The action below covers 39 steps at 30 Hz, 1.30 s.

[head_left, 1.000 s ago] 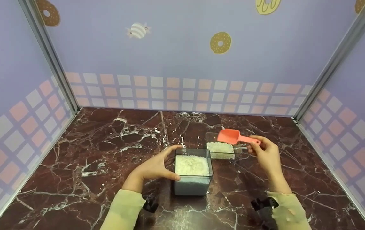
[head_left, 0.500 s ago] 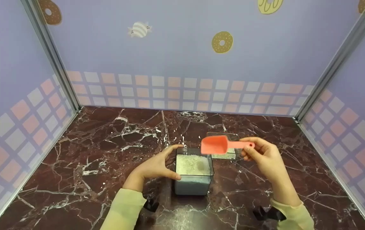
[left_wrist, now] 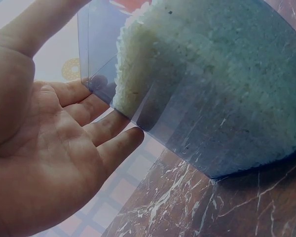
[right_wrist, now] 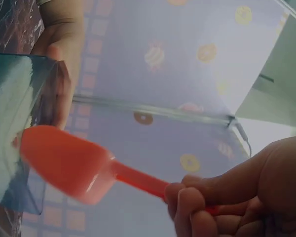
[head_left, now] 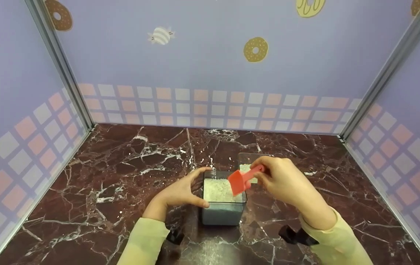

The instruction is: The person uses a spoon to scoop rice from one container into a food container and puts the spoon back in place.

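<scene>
A clear square container [head_left: 221, 206] full of white rice [head_left: 217, 189] stands on the marble table. My left hand [head_left: 180, 193] holds its left side, thumb at the near corner and fingers along the far edge; in the left wrist view the fingers [left_wrist: 96, 113] lie against the clear wall [left_wrist: 207, 98]. My right hand [head_left: 283, 182] pinches the handle of an orange-red scoop [head_left: 240, 180], whose bowl tips down over the container's right rim. In the right wrist view the scoop [right_wrist: 69, 163] sits beside the container [right_wrist: 19, 123]. A second clear container [head_left: 248, 163] with rice stands behind, mostly hidden by my right hand.
The dark red marble tabletop [head_left: 121, 176] is enclosed by purple walls on the left, back and right, with metal corner posts [head_left: 61, 66]. Bare tabletop stretches to the left of the containers and to the right of my right hand.
My right hand has carried the scoop leftward and nearer, from above the far container to the near container's right rim, tipping its bowl down. The left hand has stayed on the container.
</scene>
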Each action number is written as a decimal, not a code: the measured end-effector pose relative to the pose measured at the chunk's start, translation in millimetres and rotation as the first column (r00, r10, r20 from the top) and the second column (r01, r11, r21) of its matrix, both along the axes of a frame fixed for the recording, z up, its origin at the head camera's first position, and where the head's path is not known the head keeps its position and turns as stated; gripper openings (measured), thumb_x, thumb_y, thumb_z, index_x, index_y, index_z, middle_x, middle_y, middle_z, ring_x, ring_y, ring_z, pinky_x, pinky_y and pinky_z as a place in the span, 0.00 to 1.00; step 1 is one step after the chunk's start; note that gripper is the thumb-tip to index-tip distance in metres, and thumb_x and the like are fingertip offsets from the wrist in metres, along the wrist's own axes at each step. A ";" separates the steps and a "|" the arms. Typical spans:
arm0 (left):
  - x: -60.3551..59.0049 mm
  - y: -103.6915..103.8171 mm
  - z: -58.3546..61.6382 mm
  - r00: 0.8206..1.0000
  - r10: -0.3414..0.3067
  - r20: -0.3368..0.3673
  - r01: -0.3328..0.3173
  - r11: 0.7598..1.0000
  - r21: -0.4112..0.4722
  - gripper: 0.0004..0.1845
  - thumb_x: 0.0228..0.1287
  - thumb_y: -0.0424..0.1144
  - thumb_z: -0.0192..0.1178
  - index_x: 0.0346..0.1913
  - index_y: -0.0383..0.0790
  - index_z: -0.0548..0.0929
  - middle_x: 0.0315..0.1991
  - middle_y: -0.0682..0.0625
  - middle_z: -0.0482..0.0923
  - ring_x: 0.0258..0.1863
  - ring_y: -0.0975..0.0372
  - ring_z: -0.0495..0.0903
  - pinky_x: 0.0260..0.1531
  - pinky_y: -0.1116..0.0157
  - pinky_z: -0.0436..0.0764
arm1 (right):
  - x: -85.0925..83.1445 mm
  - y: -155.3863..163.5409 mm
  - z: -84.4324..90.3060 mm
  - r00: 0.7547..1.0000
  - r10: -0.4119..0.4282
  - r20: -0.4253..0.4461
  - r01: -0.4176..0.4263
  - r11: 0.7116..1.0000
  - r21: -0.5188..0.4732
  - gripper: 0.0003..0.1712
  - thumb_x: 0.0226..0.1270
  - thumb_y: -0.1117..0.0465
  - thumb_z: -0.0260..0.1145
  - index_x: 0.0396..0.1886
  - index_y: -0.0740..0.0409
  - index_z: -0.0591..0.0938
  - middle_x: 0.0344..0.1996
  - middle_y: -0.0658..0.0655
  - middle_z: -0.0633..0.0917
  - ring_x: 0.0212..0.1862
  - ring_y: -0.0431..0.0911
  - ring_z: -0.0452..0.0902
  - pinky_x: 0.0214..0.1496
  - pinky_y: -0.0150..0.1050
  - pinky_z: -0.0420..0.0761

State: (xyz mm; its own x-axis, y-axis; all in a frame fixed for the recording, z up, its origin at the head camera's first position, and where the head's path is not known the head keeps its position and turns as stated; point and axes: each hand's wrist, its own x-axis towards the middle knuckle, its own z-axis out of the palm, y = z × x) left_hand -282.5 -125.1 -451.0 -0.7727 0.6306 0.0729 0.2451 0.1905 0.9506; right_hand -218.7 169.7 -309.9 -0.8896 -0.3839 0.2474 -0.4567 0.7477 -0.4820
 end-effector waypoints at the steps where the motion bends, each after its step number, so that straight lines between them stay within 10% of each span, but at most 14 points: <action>1: 0.0 0.2 -0.3 1.000 0.002 0.000 -0.002 1.000 -0.002 0.58 0.48 0.38 0.79 0.80 0.48 0.56 0.79 0.42 0.60 0.80 0.49 0.60 0.81 0.52 0.58 | -0.5 -3.3 2.4 1.000 -0.006 0.004 0.006 1.000 0.028 0.11 0.66 0.71 0.62 0.44 0.61 0.87 0.24 0.53 0.84 0.19 0.38 0.67 0.20 0.31 0.67; 9: 1.0 0.6 0.6 1.000 0.020 -0.003 -0.020 1.000 -0.020 0.58 0.47 0.40 0.80 0.80 0.51 0.57 0.80 0.42 0.59 0.80 0.49 0.60 0.81 0.49 0.58 | -12.6 -13.7 1.1 0.996 -0.019 0.090 0.010 0.995 0.099 0.11 0.62 0.73 0.60 0.38 0.62 0.87 0.25 0.54 0.85 0.21 0.40 0.68 0.23 0.33 0.69; 19: 0.6 1.4 -0.2 1.000 0.015 0.001 -0.015 1.000 -0.014 0.57 0.47 0.39 0.79 0.80 0.49 0.57 0.79 0.43 0.60 0.80 0.50 0.60 0.81 0.51 0.57 | -34.6 13.3 -36.2 0.943 0.082 0.324 -0.028 0.985 -0.168 0.08 0.72 0.69 0.62 0.42 0.66 0.87 0.21 0.55 0.85 0.21 0.41 0.77 0.18 0.27 0.71; 39: 0.6 1.4 -1.0 1.000 -0.002 0.019 0.001 1.000 0.021 0.57 0.48 0.38 0.79 0.80 0.48 0.56 0.80 0.39 0.57 0.81 0.49 0.58 0.82 0.51 0.57 | -37.2 27.7 -98.9 0.885 0.180 0.430 0.117 0.808 -0.578 0.17 0.75 0.70 0.60 0.54 0.81 0.79 0.25 0.49 0.85 0.27 0.35 0.80 0.32 0.26 0.84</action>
State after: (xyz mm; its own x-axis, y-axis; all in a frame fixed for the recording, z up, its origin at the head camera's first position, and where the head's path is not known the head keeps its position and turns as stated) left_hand -281.9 -123.7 -452.0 -0.7732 0.6302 0.0710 0.2269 0.1704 0.9589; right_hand -255.9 197.4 -408.8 -0.9434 -0.3314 0.0108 -0.0991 0.2507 -0.9630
